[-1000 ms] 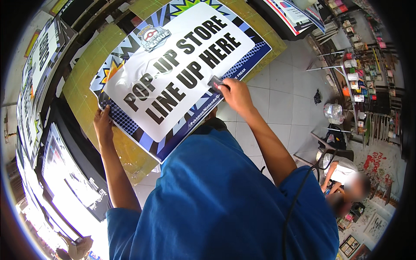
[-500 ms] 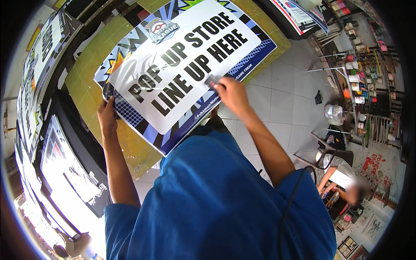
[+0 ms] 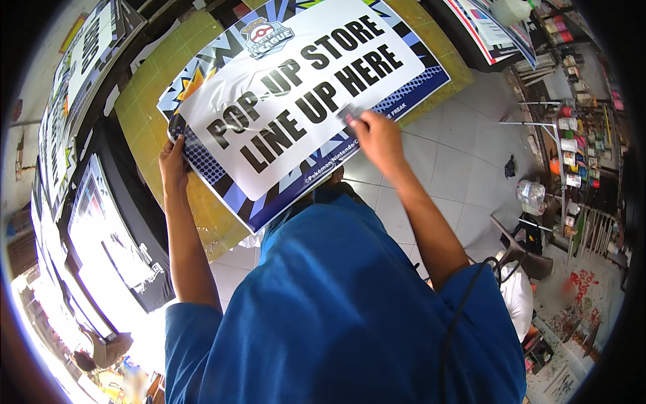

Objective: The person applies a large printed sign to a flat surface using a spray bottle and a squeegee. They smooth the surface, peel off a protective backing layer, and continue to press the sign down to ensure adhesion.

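Note:
A large printed sign (image 3: 296, 176) in blue, black and white, with a white panel of bold black lettering, lies at a slant in front of me. Its glossy white surface shows ripples toward the left. At the sign's left edge, my left hand (image 3: 173, 161) is closed, thumb on top and fingers hidden beneath. My right hand (image 3: 382, 143) grips a small, flat, dark squeegee (image 3: 349, 116) with a reddish patch, blurred by motion. The squeegee rests on the lower edge of the white panel, below the lettering. Under the sign is a yellow-green cutting mat (image 3: 142, 111).
More printed boards (image 3: 87, 54) stand along the left, beside a black sheet (image 3: 128, 195). Right of the tiled floor (image 3: 437, 168) is a rack of paint pots (image 3: 568, 145), with a clear plastic bottle (image 3: 531, 195) and a chair (image 3: 531, 259). A person in white (image 3: 517, 303) is partly hidden behind my sleeve.
The whole view has shifted, so the sign and both hands appear farther right and slightly higher. The squeegee keeps about the same place on the panel. The person at right is now more hidden.

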Demonstrator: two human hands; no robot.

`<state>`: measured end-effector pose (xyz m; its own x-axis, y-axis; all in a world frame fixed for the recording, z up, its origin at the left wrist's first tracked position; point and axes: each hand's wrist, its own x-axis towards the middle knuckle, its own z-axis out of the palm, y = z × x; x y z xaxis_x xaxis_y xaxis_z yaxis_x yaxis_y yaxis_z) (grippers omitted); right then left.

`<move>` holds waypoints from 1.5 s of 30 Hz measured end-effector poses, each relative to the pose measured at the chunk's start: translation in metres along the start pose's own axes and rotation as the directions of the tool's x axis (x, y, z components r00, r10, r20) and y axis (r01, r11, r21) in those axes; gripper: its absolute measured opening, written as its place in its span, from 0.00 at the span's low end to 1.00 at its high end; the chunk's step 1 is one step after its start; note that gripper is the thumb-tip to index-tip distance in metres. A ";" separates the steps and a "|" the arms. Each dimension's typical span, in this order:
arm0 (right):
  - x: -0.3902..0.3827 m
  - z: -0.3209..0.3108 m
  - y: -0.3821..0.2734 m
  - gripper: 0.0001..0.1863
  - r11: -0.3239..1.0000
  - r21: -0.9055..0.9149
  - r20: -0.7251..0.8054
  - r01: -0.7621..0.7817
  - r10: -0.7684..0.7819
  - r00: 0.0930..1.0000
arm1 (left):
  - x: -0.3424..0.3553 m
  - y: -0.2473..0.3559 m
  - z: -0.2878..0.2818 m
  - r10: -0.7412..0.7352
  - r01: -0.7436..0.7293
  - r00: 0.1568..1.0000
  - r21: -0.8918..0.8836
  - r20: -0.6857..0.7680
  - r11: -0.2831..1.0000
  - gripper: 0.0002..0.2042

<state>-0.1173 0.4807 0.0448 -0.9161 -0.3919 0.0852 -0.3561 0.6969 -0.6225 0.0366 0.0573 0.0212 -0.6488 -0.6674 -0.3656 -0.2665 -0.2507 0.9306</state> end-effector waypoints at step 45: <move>-0.012 0.024 -0.019 0.14 0.994 -0.066 -0.085 -0.086 0.081 0.993 | -0.100 -0.014 -0.006 -0.136 0.129 0.917 0.045 0.375 0.991 0.09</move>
<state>-0.0948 0.4577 0.0367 -0.9542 -0.2819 0.1006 -0.2870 0.7662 -0.5749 0.1092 0.1236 0.0446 -0.8257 -0.3152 -0.4678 -0.3797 -0.3027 0.8742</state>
